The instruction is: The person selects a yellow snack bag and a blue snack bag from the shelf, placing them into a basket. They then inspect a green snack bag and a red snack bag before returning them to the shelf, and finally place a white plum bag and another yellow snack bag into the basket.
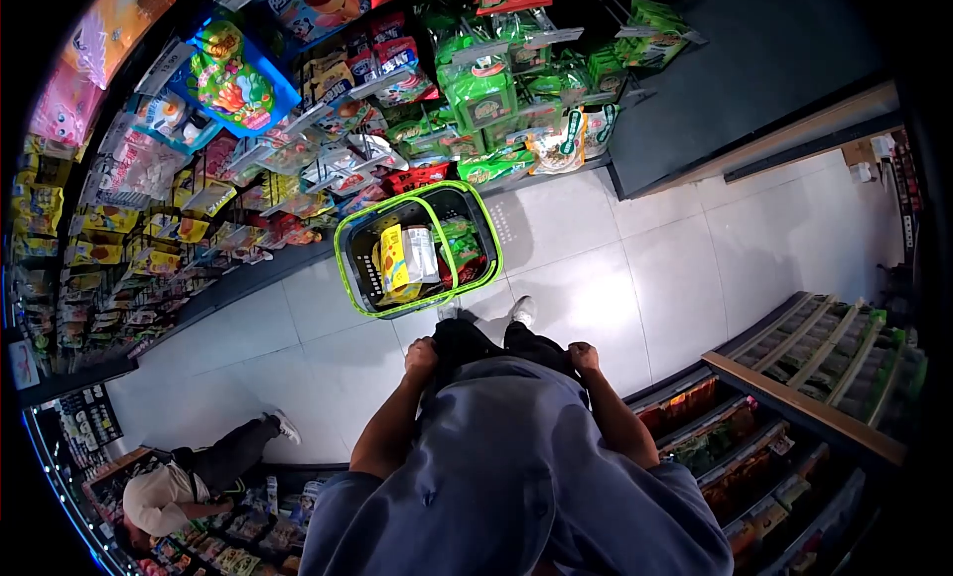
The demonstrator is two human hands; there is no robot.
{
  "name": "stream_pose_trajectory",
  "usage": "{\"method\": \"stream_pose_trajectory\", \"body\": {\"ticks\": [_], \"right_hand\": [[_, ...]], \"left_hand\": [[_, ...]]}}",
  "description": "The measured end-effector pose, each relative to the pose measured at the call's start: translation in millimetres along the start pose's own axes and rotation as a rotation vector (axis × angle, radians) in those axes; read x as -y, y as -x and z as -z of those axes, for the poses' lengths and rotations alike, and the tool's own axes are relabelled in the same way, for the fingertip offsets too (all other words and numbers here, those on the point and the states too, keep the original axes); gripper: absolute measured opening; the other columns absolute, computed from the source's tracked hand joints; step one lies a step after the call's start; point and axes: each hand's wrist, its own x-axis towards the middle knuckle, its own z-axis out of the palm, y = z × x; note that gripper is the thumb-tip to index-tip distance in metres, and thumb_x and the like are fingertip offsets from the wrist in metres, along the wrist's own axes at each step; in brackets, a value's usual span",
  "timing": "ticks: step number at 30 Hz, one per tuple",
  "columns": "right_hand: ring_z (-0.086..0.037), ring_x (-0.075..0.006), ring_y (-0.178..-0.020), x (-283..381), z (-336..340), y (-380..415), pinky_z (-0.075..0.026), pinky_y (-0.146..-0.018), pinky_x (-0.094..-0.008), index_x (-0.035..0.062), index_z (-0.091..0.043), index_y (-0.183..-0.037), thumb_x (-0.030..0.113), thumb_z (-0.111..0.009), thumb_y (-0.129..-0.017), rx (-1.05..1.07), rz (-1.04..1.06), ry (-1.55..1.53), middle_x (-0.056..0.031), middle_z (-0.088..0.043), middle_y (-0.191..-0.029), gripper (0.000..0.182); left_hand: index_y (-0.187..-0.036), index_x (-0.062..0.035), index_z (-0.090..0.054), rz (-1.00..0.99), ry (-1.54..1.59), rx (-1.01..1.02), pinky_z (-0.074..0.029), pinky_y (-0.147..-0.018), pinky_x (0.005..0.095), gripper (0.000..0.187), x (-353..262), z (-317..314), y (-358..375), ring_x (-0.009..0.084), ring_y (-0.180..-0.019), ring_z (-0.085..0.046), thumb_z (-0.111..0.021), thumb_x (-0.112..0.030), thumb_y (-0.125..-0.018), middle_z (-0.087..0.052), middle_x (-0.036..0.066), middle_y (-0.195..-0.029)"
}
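My left hand (421, 356) is beside my dark trousers at the left thigh, its fingers curled in. On the other side, my right hand (584, 358) sits against the right thigh with fingers also closed. Whether either one grips the trouser cloth is hidden. Both hands are apart from the shopping basket (349, 278), black with a bright green rim and handle, which stands on the floor in front of my feet. Inside it lie a yellow packet (394, 256), a silver-white packet (422, 256) and a green packet (459, 241).
Hanging snack packets (481, 95) fill the rack ahead and to the left. Tiered shelves (764, 417) with a wooden edge stand close on my right. Another person (189, 487) bends over a display at the lower left. Pale tiles (655, 288) cover the floor.
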Motion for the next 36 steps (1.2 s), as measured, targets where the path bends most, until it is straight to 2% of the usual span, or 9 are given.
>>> {"method": "stream_pose_trajectory", "body": {"ticks": [12, 18, 20, 24, 26, 28, 30, 32, 36], "right_hand": [[-0.068, -0.0212, -0.083, 83, -109, 24, -0.053, -0.078, -0.0322, 0.0042, -0.070, -0.101, 0.024, -0.057, -0.082, 0.021, 0.104, 0.346, -0.0121, -0.071, -0.090, 0.030], [-0.066, -0.0151, -0.075, 113, -154, 32, -0.053, -0.071, -0.0277, -0.0017, -0.063, -0.108, 0.017, -0.056, -0.085, 0.198, -0.037, 0.028, -0.0093, -0.069, -0.088, 0.030], [-0.068, -0.0263, -0.083, 116, -164, 39, -0.053, -0.079, -0.0367, 0.0031, -0.067, -0.104, 0.023, -0.057, -0.083, 0.174, -0.035, 0.002, -0.0150, -0.070, -0.088, 0.031], [-0.066, -0.0311, -0.090, 107, -185, 54, -0.051, -0.083, -0.0389, 0.0023, -0.066, -0.102, 0.021, -0.058, -0.082, -0.005, 0.114, 0.295, -0.0162, -0.069, -0.094, 0.028], [-0.059, -0.0349, -0.105, 78, -201, 55, -0.048, -0.090, -0.0429, 0.0044, -0.062, -0.108, 0.023, -0.061, -0.081, -0.032, 0.300, 0.408, -0.0179, -0.064, -0.110, 0.033], [-0.051, -0.0345, -0.117, 66, -219, 74, -0.044, -0.096, -0.0460, 0.0070, -0.055, -0.117, 0.026, -0.064, -0.081, -0.068, 0.272, 0.527, -0.0183, -0.055, -0.125, 0.042], [-0.050, -0.0349, -0.119, 67, -229, 87, -0.042, -0.097, -0.0468, 0.0056, -0.053, -0.118, 0.025, -0.065, -0.080, -0.056, 0.233, 0.557, -0.0194, -0.054, -0.126, 0.044], [-0.046, -0.0332, -0.123, 71, -238, 99, -0.038, -0.100, -0.0458, 0.0070, -0.051, -0.121, 0.026, -0.063, -0.081, -0.053, 0.190, 0.620, -0.0175, -0.051, -0.131, 0.046], [-0.045, -0.0308, -0.125, 67, -242, 109, -0.036, -0.101, -0.0438, 0.0076, -0.050, -0.124, 0.024, -0.062, -0.081, -0.045, 0.090, 0.690, -0.0154, -0.050, -0.134, 0.048]], "left_hand": [[-0.095, -0.0042, -0.065, -0.089, 0.262, 0.021, -0.050, -0.083, 0.0411, 0.028, 98, 26, -69, 0.0363, -0.094, -0.063, -0.054, -0.027, -0.082, -0.066, 0.020, -0.095], [-0.092, -0.0053, -0.067, -0.096, 0.349, 0.076, -0.051, -0.082, 0.0375, 0.027, 123, 39, -109, 0.0308, -0.091, -0.065, -0.060, -0.028, -0.080, -0.068, 0.015, -0.095], [-0.093, -0.0058, -0.066, -0.088, 0.281, 0.107, -0.051, -0.082, 0.0373, 0.027, 128, 42, -123, 0.0307, -0.092, -0.065, -0.060, -0.028, -0.081, -0.068, 0.014, -0.095], [-0.089, -0.0083, -0.066, 0.000, 0.130, 0.070, -0.052, -0.080, 0.0393, 0.019, 128, 33, -164, 0.0306, -0.093, -0.064, -0.058, -0.024, -0.082, -0.068, 0.013, -0.091], [-0.090, -0.0117, -0.065, -0.001, 0.078, 0.093, -0.051, -0.079, 0.0420, 0.015, 114, 30, -185, 0.0320, -0.092, -0.064, -0.057, -0.021, -0.081, -0.067, 0.012, -0.091], [-0.093, -0.0157, -0.065, -0.219, 0.038, 0.017, -0.051, -0.078, 0.0442, 0.015, 97, 14, -217, 0.0339, -0.091, -0.063, -0.059, -0.019, -0.080, -0.067, 0.012, -0.093], [-0.094, -0.0125, -0.065, -0.199, 0.050, 0.103, -0.050, -0.080, 0.0439, 0.017, 68, 7, -241, 0.0352, -0.093, -0.061, -0.059, -0.015, -0.078, -0.066, 0.013, -0.099], [-0.094, -0.0080, -0.065, -0.494, 0.176, -0.009, -0.049, -0.084, 0.0424, 0.019, 63, -30, -279, 0.0354, -0.097, -0.060, -0.056, -0.009, -0.078, -0.063, 0.015, -0.105], [-0.101, -0.0081, -0.067, -0.481, 0.058, 0.146, -0.047, -0.088, 0.0447, 0.029, 47, -68, -326, 0.0374, -0.104, -0.057, -0.050, -0.004, -0.078, -0.059, 0.017, -0.114]]}}
